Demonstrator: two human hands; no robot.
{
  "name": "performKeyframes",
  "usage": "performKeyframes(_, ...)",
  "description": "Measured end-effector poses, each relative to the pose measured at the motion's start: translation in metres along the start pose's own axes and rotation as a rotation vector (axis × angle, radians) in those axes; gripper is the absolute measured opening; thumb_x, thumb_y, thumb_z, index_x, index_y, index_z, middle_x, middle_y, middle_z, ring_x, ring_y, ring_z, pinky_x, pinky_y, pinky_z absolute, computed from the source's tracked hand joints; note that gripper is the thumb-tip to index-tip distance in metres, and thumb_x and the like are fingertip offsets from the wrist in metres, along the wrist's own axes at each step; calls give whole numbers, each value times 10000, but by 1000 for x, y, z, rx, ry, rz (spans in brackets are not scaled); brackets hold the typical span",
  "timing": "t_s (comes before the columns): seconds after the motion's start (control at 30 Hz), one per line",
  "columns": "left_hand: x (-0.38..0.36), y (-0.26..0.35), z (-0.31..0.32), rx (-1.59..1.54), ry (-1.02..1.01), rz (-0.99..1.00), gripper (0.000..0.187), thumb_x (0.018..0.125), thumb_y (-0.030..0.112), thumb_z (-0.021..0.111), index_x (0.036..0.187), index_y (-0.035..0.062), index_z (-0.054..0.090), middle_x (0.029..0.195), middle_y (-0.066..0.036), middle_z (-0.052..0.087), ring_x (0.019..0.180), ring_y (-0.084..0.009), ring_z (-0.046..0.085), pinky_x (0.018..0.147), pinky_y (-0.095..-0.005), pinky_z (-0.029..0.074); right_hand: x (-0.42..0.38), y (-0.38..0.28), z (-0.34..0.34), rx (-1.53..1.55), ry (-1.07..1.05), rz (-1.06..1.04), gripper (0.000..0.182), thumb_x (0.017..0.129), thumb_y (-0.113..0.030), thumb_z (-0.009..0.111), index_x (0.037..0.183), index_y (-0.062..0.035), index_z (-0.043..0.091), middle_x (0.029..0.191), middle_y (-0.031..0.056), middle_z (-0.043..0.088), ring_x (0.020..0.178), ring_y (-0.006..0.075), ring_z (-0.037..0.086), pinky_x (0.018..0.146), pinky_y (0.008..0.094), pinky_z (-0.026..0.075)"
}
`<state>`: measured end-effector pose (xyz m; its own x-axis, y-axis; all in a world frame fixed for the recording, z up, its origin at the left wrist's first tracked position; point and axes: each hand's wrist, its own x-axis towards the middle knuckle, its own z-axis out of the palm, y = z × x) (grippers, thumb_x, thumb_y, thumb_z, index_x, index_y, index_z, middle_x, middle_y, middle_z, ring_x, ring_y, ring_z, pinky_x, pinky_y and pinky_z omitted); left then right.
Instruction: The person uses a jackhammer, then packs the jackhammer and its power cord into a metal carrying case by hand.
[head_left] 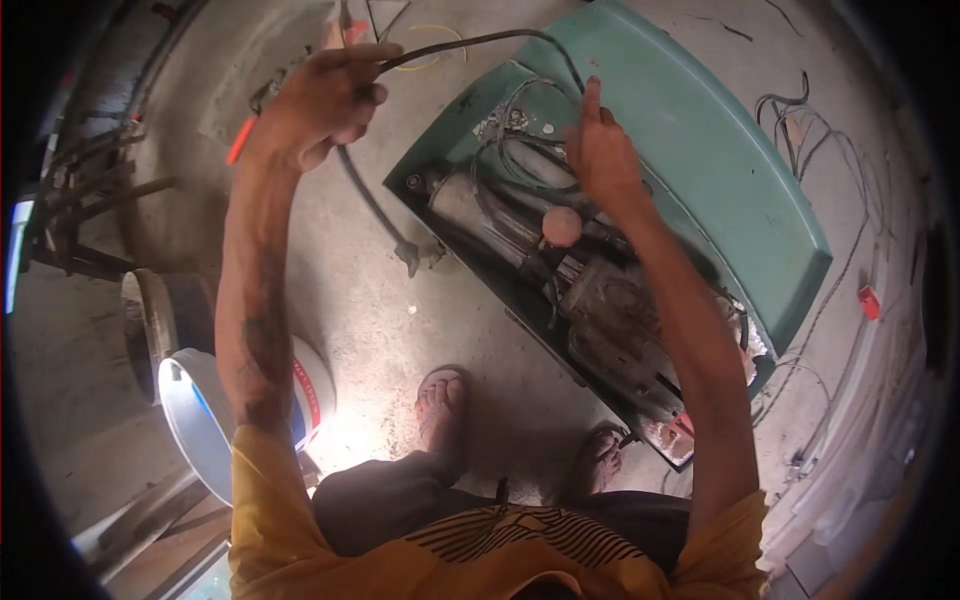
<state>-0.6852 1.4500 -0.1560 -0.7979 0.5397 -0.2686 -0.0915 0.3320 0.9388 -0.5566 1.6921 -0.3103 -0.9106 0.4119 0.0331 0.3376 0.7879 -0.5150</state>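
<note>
My left hand (325, 100) is closed around a dark cable (480, 40), whose plug end (407, 256) hangs down below it over the floor. From that hand the cable arches right to my right hand (605, 155), which is over the open green case (700, 130); its index finger points up beside the cable, the other fingers are curled. Inside the case lie a coiled cable (530, 165), a grimy machine (615, 305) and a round reddish knob (562, 227).
A white bucket (195, 420) and a round container (148, 335) stand at the left. Loose wires (830, 150) and a small red object (869, 302) lie on the right. My feet in sandals (441, 410) are near the case.
</note>
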Motion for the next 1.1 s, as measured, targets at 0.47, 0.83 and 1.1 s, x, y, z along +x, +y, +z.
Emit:
performKeyframes(0.47,49,-154,-50,-616,314,-77,306,955,19,446,1227,-112,494,953,-214,637,760,-197,658,610,-268,585,-227,-146,89,966,-369,287,211,946,-189,613,1007,-13,511,822,173,622,765,253,647,687,367,484)
performKeyframes(0.83,29,-155,-21,583,30,203,294,935,210,515,1099,4,647,825,-200,674,737,-307,684,743,-386,523,-224,-118,-83,692,-104,535,269,919,-84,649,1170,13,651,1028,115,707,952,164,647,886,273,487)
performKeyframes(1.1,111,-131,60,1027,290,669,508,960,459,502,1421,256,435,1514,-69,365,1371,-330,364,989,-680,294,-236,-98,-159,560,3,494,294,939,-97,623,1209,19,628,970,62,670,868,112,579,834,256,454)
